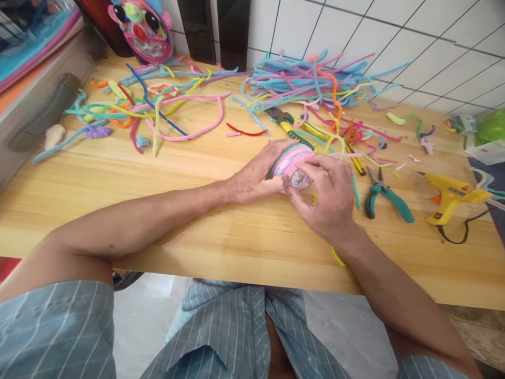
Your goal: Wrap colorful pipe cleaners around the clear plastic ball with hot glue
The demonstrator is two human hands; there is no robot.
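My left hand [266, 173] is wrapped round a rounded piece covered in coils of pink, lilac and green pipe cleaner [294, 157]. A clear, shiny patch like plastic [300, 179] shows at its near end. The fingers of my right hand [329, 192] are closed on that same end, by the edge of the coils. From behind these fingers a pale pink pipe cleaner [347, 155] sticks out to the right. My palms and fingers hide much of the piece. Just beyond it lie pliers with yellow and black handles [290, 126].
Loose pipe cleaners [292, 79] are heaped along the tiled wall, with more scattered at left. Teal-handled pliers [384, 197], a yellow utility knife [355, 158] and a yellow glue gun [453, 195] lie at right. A decorated figure [144, 31] stands at back left, near a plastic bin [43, 100].
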